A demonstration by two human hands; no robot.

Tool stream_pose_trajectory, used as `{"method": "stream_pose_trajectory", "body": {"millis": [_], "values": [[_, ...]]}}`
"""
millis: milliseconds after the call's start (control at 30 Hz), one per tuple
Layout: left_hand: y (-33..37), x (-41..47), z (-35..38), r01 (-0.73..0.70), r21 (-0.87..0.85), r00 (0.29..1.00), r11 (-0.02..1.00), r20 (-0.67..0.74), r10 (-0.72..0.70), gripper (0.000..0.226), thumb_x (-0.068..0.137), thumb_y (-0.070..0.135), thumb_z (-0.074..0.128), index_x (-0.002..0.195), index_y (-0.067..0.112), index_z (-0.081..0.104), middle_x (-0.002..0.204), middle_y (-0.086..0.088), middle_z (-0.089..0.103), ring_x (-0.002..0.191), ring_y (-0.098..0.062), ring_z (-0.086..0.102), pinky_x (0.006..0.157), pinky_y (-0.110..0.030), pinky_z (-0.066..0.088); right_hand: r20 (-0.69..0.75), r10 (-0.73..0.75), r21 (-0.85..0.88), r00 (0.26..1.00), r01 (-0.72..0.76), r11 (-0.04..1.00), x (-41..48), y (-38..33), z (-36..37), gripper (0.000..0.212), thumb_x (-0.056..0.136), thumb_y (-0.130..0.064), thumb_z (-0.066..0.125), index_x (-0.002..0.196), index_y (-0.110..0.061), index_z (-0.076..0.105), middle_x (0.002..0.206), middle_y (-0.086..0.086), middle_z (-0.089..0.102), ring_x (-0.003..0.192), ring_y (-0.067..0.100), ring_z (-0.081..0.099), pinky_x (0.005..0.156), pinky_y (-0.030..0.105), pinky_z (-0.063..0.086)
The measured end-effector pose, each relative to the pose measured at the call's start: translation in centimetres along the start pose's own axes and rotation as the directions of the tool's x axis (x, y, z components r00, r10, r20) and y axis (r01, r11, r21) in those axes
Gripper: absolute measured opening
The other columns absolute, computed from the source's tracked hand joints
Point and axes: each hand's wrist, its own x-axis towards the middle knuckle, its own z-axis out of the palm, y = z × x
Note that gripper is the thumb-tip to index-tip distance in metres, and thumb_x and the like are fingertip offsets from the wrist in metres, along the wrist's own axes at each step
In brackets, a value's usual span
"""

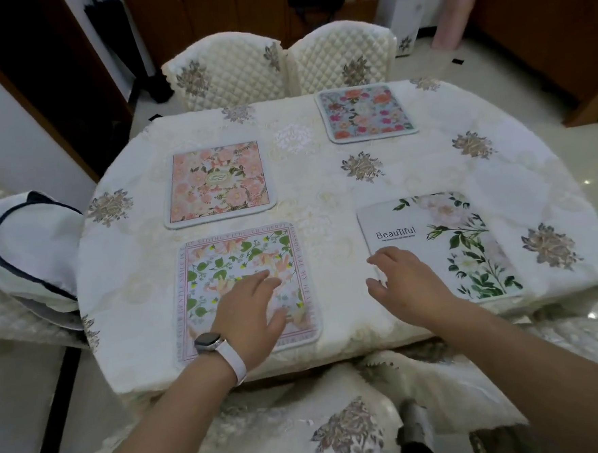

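Several flowered placemats lie on a table under a cream embroidered cloth [322, 175]. My left hand [252, 309], with a watch on a white strap at the wrist, rests with spread fingers on the near-left mat with green leaves [222, 263]. My right hand [406, 282] hovers with relaxed fingers over the left edge of the near-right white mat printed "Beautiful" [461, 239]; I cannot tell whether it touches. A pink mat [218, 182] lies behind the left one. A blue and red mat [365, 112] lies at the far right.
Two quilted cream chairs [279, 65] stand at the table's far side. A white cushion with dark piping [27, 252] sits on a seat at the left. A covered chair seat [304, 427] is right below me. Dark wooden cabinets line the back wall.
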Motion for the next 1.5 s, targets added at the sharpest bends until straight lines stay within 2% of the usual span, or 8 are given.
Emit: {"method": "stream_pose_trajectory", "body": {"millis": [100,333,567,800,1000,1100,1367,1500], "values": [[4.4,1.8,1.1,0.007,0.035,1.0,0.999,0.025,-0.008,0.049,0.088,0.041,0.052,0.133,0.02,0.051,0.146,-0.004,0.044,0.133,-0.025,0.04,0.106,-0.046,0.038,-0.013,-0.005,-0.037,1.0,0.004,0.999,-1.0,4.1,-2.4,0.049,0.097,-0.04,0.046,0.14,-0.017,0.047,0.142,0.002,0.046,0.125,0.025,0.043,0.096,0.038,0.043],[16.8,6.7,4.0,0.006,0.17,0.999,0.985,0.045,-0.014,0.054,0.085,0.048,0.042,0.134,0.024,0.05,0.147,-0.002,0.043,0.134,-0.026,0.039,0.106,-0.047,0.037,-0.049,-0.031,-0.043,0.998,0.029,0.999,-3.4,15.8,-8.0,0.049,0.097,-0.04,0.044,0.141,-0.02,0.047,0.144,0.001,0.045,0.127,0.024,0.042,0.099,0.037,0.041],[27.4,9.5,6.0,-0.063,0.233,0.997,0.97,-0.016,0.069,0.053,0.084,0.051,0.036,0.124,0.023,0.058,0.136,-0.004,0.056,0.122,-0.03,0.052,0.098,-0.049,0.041,-0.051,-0.052,-0.076,0.997,0.048,0.996,-5.8,24.1,-12.0,0.049,0.097,-0.042,0.041,0.142,-0.023,0.044,0.152,0.002,0.037,0.136,0.024,0.034,0.106,0.041,0.034],[30.9,11.1,6.1,-0.089,0.216,0.996,0.972,0.013,0.089,0.057,0.086,0.055,0.028,0.129,0.028,0.054,0.141,-0.001,0.051,0.129,-0.026,0.045,0.103,-0.047,0.036,-0.065,-0.007,-0.088,0.998,0.001,0.996,-6.1,27.1,-14.1,0.05,0.098,-0.045,0.038,0.144,-0.025,0.042,0.15,0.001,0.038,0.135,0.023,0.034,0.107,0.041,0.034],[31.3,13.6,6.7,-0.118,0.179,0.993,0.977,0.018,0.117,0.061,0.084,0.056,0.022,0.131,0.03,0.051,0.143,0.0,0.049,0.132,-0.025,0.041,0.106,-0.046,0.033,-0.091,0.079,-0.09,0.993,-0.087,0.992,-6.4,28.2,-15.2,0.057,0.09,-0.049,0.031,0.136,-0.022,0.051,0.142,0.002,0.049,0.127,0.025,0.044,0.1,0.041,0.041],[33.2,14.9,7.7,-0.135,0.161,0.991,0.978,0.028,0.132,0.061,0.085,0.055,0.023,0.132,0.029,0.051,0.143,-0.001,0.048,0.133,-0.026,0.04,0.106,-0.047,0.033,-0.103,0.119,-0.094,0.988,-0.129,0.987,-6.6,30.4,-15.9,0.049,0.094,-0.044,0.041,0.137,-0.022,0.051,0.141,0.001,0.05,0.126,0.025,0.045,0.098,0.04,0.042],[41.9,20.3,11.7,-0.208,0.171,0.977,0.963,0.075,0.197,0.056,0.085,0.052,0.028,0.129,0.028,0.054,0.141,-0.002,0.051,0.13,-0.028,0.044,0.104,-0.047,0.035,-0.146,0.211,0.03,0.966,-0.209,0.977,-6.0,41.2,-17.1,0.047,0.098,-0.043,0.042,0.14,-0.022,0.047,0.142,-0.001,0.047,0.127,0.022,0.041,0.099,0.038,0.037],[48.9,24.8,15.5,-0.167,0.172,0.986,0.971,0.051,0.161,0.054,0.086,0.053,0.033,0.129,0.028,0.054,0.141,-0.003,0.05,0.129,-0.028,0.044,0.104,-0.048,0.037,-0.156,0.229,0.107,0.961,-0.214,0.971,-5.4,49.6,-18.2,0.047,0.098,-0.042,0.042,0.141,-0.022,0.046,0.143,-0.002,0.046,0.128,0.021,0.041,0.1,0.036,0.036]]}}
